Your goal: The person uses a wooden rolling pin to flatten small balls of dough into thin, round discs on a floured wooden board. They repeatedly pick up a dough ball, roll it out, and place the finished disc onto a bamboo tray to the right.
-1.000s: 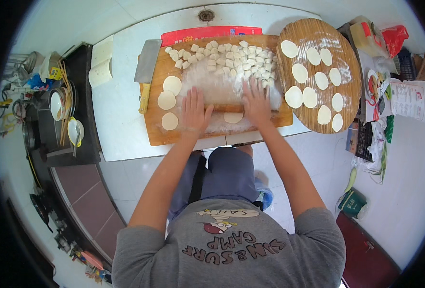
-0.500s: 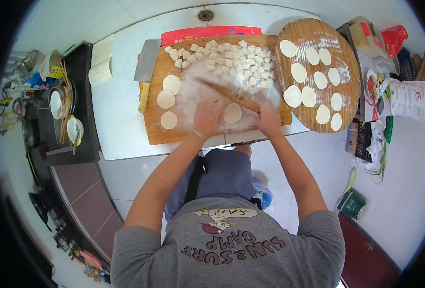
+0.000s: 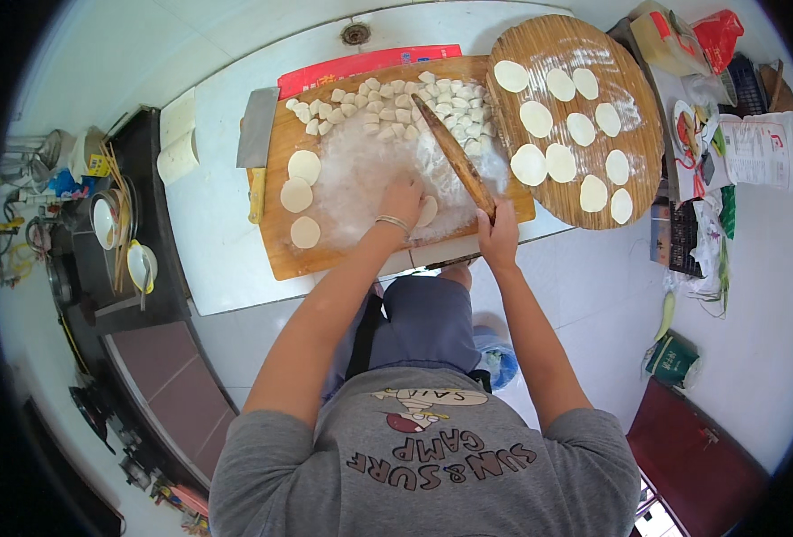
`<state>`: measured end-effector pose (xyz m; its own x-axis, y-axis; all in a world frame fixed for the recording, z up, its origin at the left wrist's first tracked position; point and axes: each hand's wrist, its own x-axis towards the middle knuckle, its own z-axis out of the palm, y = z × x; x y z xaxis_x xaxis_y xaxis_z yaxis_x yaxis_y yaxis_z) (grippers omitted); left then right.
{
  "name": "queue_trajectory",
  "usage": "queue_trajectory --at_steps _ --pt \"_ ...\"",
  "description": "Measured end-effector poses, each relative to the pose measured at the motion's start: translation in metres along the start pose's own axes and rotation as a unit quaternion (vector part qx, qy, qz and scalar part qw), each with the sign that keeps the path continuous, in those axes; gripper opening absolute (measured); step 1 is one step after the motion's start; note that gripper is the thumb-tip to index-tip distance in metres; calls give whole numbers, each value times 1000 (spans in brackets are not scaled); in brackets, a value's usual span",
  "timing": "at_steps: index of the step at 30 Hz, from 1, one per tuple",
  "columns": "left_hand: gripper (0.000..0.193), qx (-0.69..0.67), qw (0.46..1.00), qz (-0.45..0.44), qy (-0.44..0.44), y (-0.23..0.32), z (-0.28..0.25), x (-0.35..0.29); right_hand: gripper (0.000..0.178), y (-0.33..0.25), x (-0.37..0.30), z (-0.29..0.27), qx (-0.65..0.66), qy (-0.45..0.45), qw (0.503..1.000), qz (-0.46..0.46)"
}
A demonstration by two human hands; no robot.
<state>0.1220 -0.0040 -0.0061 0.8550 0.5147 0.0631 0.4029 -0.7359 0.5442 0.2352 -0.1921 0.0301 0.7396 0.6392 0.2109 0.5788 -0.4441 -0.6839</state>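
Observation:
My right hand (image 3: 498,234) is closed round the near end of a wooden rolling pin (image 3: 456,154), which slants up and to the left over the floured board. A round dough wrapper (image 3: 428,212) lies partly under my left hand (image 3: 403,202). The left fingers grip its left side, though their tips are hard to make out. Left of the hands, three rolled wrappers (image 3: 296,195) rest on the wooden cutting board (image 3: 280,251). Several small cut dough pieces (image 3: 386,109) are spread along the board's far side, some whitened by flour (image 3: 343,183).
A round wooden board (image 3: 634,116) at the right carries several flattened wrappers. The cleaver (image 3: 257,134) lies over the board's left edge, handle toward me. Farther left, bowls and chopsticks (image 3: 121,215) stand on a dark surface. A red box (image 3: 370,67) lies behind the board.
The rolling pin has come off the wrapper and swung to a steeper slant, its right end drawn nearer me. My left hand now covers more of the wrapper. The whole view has shifted slightly.

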Motion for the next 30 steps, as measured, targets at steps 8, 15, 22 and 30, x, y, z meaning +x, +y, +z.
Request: queue_trajectory --at_steps 8,15,22,30 --pt "8 -225 973 -35 -23 18 -45 -29 28 1 -6 -1 10 27 1000 2" --pt "25 -77 949 -286 108 -68 -60 -16 30 3 -10 2 -5 2 1000 7" --pt "79 200 961 -189 -20 -72 -47 22 32 -6 -14 0 24 11 999 18" --pt "87 73 997 -22 -32 9 25 4 33 -10 -16 -17 51 29 997 41"
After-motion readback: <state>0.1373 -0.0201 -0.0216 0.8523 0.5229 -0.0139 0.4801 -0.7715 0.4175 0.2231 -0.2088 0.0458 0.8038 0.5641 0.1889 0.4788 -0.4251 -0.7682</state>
